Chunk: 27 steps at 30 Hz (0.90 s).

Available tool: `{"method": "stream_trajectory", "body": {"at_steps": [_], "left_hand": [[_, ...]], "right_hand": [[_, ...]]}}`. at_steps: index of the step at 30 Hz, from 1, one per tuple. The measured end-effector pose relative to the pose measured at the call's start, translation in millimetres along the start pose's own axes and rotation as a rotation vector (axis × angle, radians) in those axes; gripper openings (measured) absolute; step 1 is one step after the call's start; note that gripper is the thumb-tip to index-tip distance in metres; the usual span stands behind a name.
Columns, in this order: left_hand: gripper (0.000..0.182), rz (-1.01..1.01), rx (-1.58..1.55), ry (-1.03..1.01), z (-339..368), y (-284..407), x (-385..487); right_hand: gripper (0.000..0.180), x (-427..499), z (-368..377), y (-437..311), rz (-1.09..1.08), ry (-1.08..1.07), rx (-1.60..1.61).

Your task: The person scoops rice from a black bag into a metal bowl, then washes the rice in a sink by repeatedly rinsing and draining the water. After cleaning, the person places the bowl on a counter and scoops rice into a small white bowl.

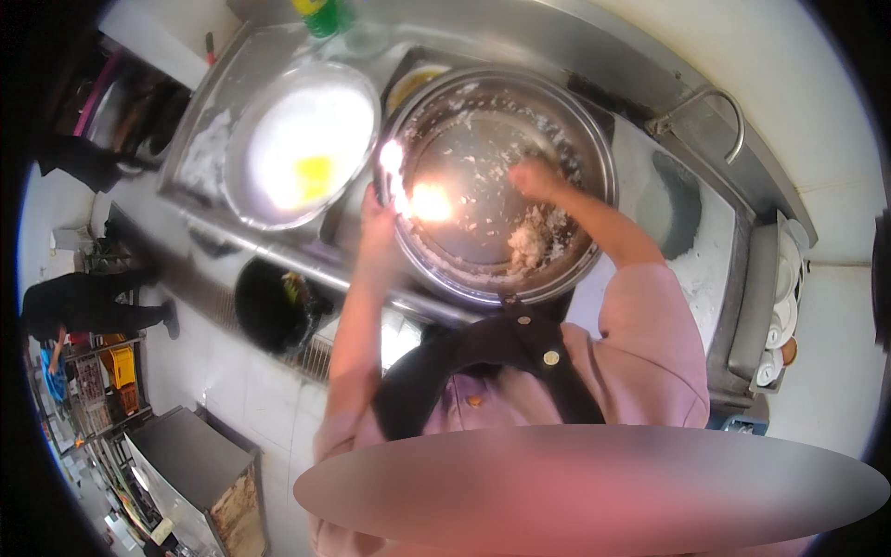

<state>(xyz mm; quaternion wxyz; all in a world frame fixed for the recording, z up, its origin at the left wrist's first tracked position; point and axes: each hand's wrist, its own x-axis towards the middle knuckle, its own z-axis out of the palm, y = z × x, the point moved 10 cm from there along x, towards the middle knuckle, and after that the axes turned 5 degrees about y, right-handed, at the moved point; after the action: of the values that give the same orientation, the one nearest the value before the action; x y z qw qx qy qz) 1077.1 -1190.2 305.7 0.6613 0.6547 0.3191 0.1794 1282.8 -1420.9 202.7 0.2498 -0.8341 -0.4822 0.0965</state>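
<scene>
A large round stainless steel basin (480,244) rests on the metal sink counter in front of me. My left hand (379,212) is at its left rim; blur and glare leave the grip unclear. Inside the basin, over its right part, is my right hand (536,179), fingers curled; whether it holds anything does not show. Pale crumbly bits, perhaps rice, cling to the basin's wall and floor, with a larger clump (527,244) below my right hand. To the left stands a second round metal basin (243,188) with white, glaring contents and a yellow patch.
A curved faucet (736,125) is at the upper right, and stacked white dishes (783,306) stand at the far right. A green bottle (320,19) is at the back. Below the counter's left edge is a black bin (268,306). Another person (83,303) is at the far left.
</scene>
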Motion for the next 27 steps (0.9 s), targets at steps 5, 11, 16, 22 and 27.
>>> {"method": "stream_trajectory", "body": {"at_steps": [5, 11, 16, 22, 27], "left_hand": [[0.061, 0.076, -0.003, -0.013, 6.1, 16.3, -4.0], [0.051, 0.118, 0.049, -0.075, 8.2, 8.5, 1.6], [0.043, 0.110, 0.153, -0.009, 2.0, 0.0, 7.4], [0.033, 0.102, 0.139, 0.049, -5.2, -11.8, 18.8], [0.036, -0.007, 0.085, 0.061, -8.0, -35.7, 26.6]], "right_hand": [[0.019, -13.8, 21.0, 75.4, -0.081, -0.427, -0.724], [0.022, -114.5, 95.4, 63.0, 0.246, -0.741, -0.512], [0.029, -154.6, 151.9, -40.6, 1.300, -0.242, 1.464], [0.039, -74.5, 177.8, -131.7, 0.833, -0.289, 0.900], [0.047, 32.7, 60.1, -171.3, 0.363, 0.234, 0.068]]}}
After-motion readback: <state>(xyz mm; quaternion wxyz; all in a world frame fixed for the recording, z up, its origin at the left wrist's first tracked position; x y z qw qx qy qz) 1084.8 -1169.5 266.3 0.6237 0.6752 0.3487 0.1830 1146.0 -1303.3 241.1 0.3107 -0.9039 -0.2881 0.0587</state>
